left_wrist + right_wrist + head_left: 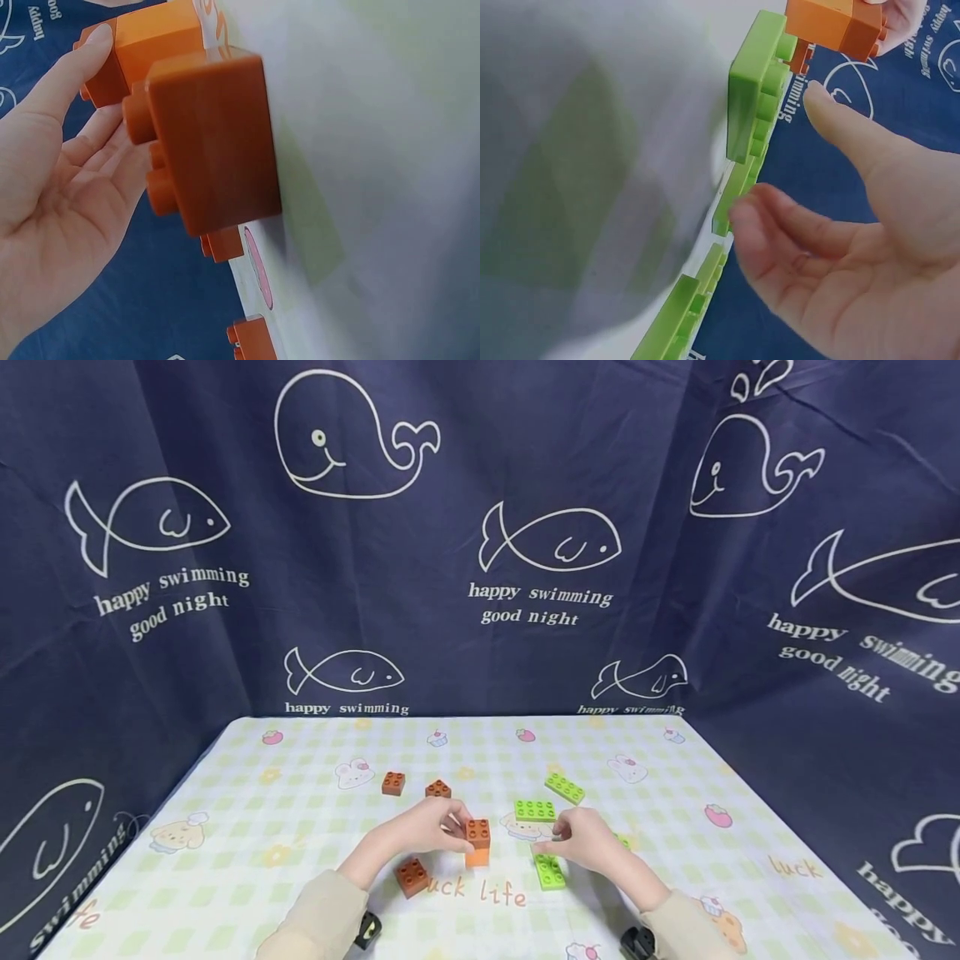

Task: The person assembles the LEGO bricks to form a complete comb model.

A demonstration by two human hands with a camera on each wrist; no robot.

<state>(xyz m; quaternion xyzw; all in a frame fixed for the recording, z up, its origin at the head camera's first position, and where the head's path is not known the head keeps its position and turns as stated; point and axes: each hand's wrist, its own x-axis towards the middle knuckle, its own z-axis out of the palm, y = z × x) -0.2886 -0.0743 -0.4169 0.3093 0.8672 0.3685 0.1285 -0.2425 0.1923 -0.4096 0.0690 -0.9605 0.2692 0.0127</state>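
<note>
My left hand (pixel 429 828) grips a small stack, its thumb against a reddish-brown brick (pixel 477 830) that sits on top of an orange brick (pixel 477 857). In the left wrist view, the fingers pass behind this stack. Close by that wrist lies another reddish-brown brick (pixel 214 142), studs facing up from the table. My right hand (pixel 592 839) hovers over a long green brick (pixel 551 873), thumb and fingers apart with nothing between them. From the right wrist, this green brick (pixel 754 90) shows beyond the fingertips, flat on the cloth.
Two more reddish-brown bricks, one at the back left (pixel 393 783) and one behind my left hand (pixel 438 789), lie on the patterned tablecloth (pixel 315 827). Further green bricks rest near my right hand, including a middle one (pixel 535 811) and a far one (pixel 564 787). A dark blue curtain (pixel 480 468) surrounds the table.
</note>
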